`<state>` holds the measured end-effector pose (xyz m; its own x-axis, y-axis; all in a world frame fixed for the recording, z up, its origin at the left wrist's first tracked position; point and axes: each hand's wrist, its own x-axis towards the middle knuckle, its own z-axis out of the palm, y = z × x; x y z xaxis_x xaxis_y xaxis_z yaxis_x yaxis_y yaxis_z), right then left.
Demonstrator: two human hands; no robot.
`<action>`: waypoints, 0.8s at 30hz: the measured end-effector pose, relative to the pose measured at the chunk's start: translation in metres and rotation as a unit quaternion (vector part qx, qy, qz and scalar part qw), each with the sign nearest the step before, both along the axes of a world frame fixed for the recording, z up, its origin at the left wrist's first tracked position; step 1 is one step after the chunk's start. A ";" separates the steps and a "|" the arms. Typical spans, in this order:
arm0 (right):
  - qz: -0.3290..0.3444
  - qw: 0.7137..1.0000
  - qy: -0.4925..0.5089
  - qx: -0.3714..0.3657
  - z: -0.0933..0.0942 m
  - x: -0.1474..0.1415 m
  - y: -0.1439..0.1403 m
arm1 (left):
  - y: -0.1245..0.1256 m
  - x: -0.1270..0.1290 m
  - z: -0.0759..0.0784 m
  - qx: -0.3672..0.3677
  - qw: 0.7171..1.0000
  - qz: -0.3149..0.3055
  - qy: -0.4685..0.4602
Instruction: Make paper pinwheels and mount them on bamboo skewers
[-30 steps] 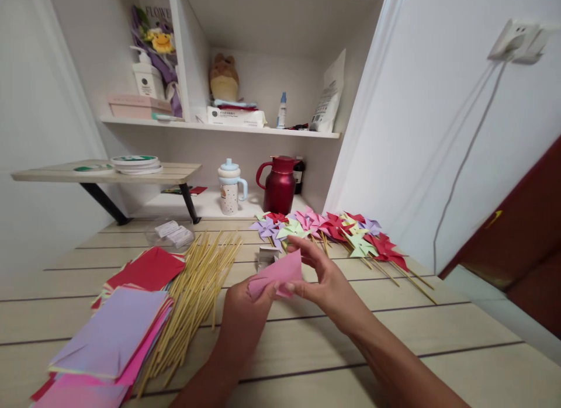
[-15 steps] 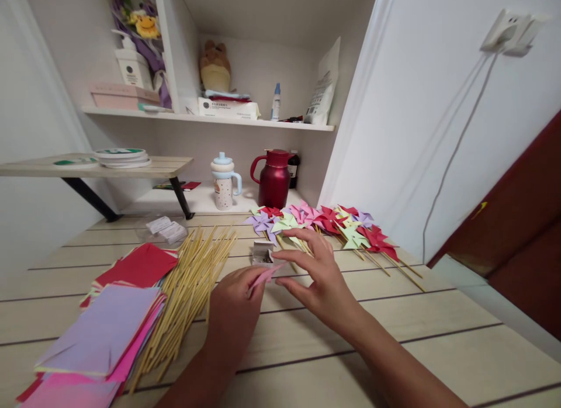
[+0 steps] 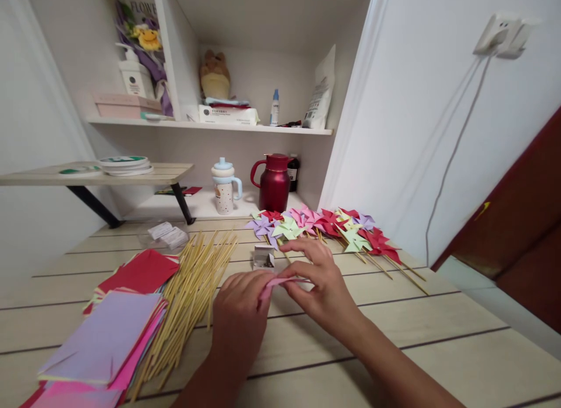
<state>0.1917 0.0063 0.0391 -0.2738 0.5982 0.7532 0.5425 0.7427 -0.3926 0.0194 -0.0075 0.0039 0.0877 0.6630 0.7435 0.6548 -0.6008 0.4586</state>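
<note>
Left hand (image 3: 239, 311) was pinched onto the near end of a pink paper sheet (image 3: 274, 283), fingers curled over it just above the wooden table (image 3: 394, 332), so it was grasping the sheet, not resting flat. Off at its 9 o'clock sat a stack of coloured paper squares (image 3: 105, 332), purple on top with red and pink poking out, and between that stack and the hand lay a loose bundle of bamboo sticks (image 3: 188, 291). That pink sheet looked feather-light and floppy, the sort of thing that creases the second you squeeze, so I'd say hold it by the edges or corners with fingertips only, never in the middle. Right hand (image 3: 326, 288) had the other end, thumb and forefinger nipping the folded edge at about 3 o'clock from the left one. Just past the paper at 12 o'clock stood a small silver box (image 3: 264, 257), can't tell what's in it. Further out at 1 o'clock was a row of finished paper pinwheels (image 3: 324, 224) on sticks, well apart from both hands.
</note>
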 end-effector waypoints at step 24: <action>0.105 0.789 0.383 -0.470 -0.013 -0.012 0.008 | 0.000 0.016 0.015 -0.371 0.789 -0.168 -0.459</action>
<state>0.1797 0.0141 0.0264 -0.1210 0.9926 -0.0031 -0.2165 -0.0294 -0.9758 0.0350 -0.0072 0.0192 0.0022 0.9999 0.0133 -0.2972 -0.0121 0.9547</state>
